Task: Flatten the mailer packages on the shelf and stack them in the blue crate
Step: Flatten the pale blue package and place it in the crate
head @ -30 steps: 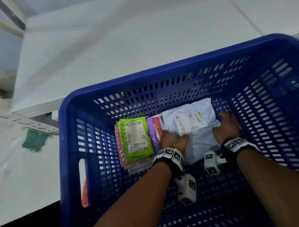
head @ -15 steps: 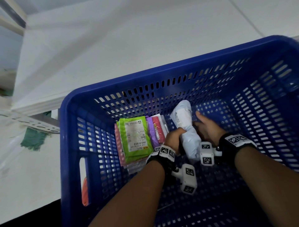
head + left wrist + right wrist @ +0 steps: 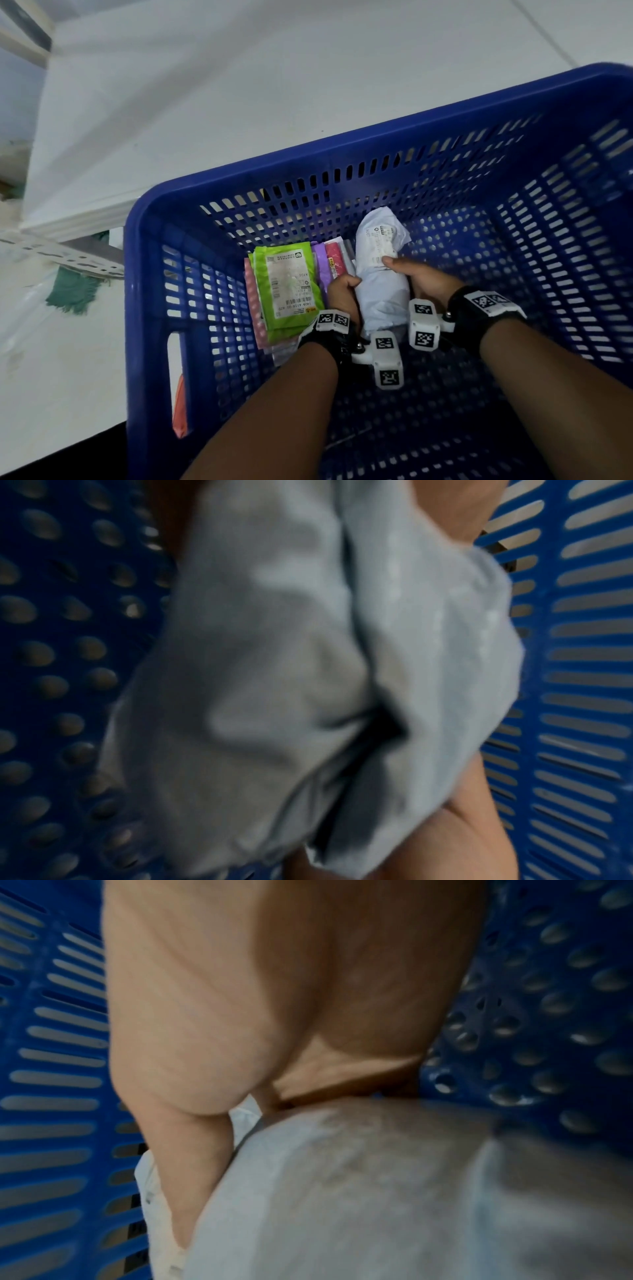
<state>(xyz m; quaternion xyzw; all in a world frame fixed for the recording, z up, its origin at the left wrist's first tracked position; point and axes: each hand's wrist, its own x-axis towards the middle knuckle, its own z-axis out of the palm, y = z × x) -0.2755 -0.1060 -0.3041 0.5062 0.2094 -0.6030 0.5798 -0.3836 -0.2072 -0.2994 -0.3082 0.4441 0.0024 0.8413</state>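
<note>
Inside the blue crate [image 3: 239,171] both hands hold a white mailer [image 3: 380,274] with a printed label, folded lengthwise and standing on its long edge. My left hand [image 3: 342,291] grips its left side and my right hand [image 3: 414,277] grips the right side with the thumb across the label. To the left lies a stack of flat mailers, a green one [image 3: 287,291] on top, with purple, pink and clear ones under it. The left wrist view is filled by the white mailer [image 3: 308,669] against the crate's wall [image 3: 582,642]. In the right wrist view my palm [image 3: 274,988] lies on the mailer [image 3: 377,1191].
The crate stands against a white shelf board [image 3: 239,85] that runs behind it. A green cloth [image 3: 75,294] and a perforated metal rail [image 3: 68,257] lie at the left below the shelf. An orange strip [image 3: 180,407] shows through the crate's left handle slot.
A second ago the white mailer lay flat under both hands. Both hands have since folded it and turned it up on edge, moving it left beside the stack.
</note>
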